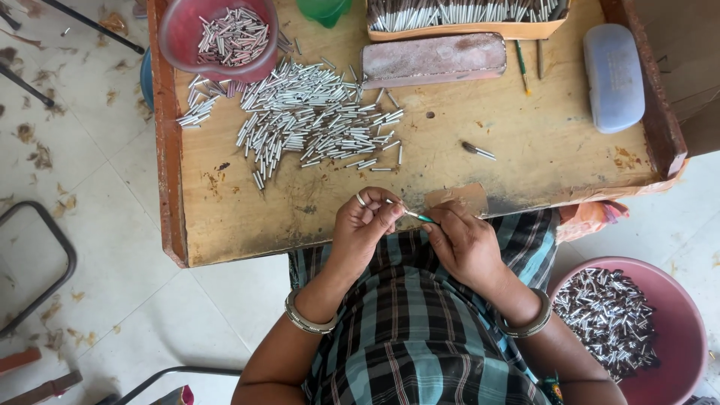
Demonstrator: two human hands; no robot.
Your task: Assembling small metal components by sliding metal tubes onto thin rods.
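Left hand (364, 221) pinches a silver tube (397, 206); right hand (461, 240) grips a green-tipped tool (424, 218) between both hands. Fitting step likely; next needs straight alignment. Tube pile (315, 120) above left hand.

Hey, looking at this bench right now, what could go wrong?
The heap of silver tubes spreads toward the board's front edge; a nudge might roll some onto the floor. The thin piece, pinched between the left hand and right hand over the lap, may slip and drop.

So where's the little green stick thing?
The thin green-tipped stick sits pinched between the left hand and right hand, at the wooden table's near edge.
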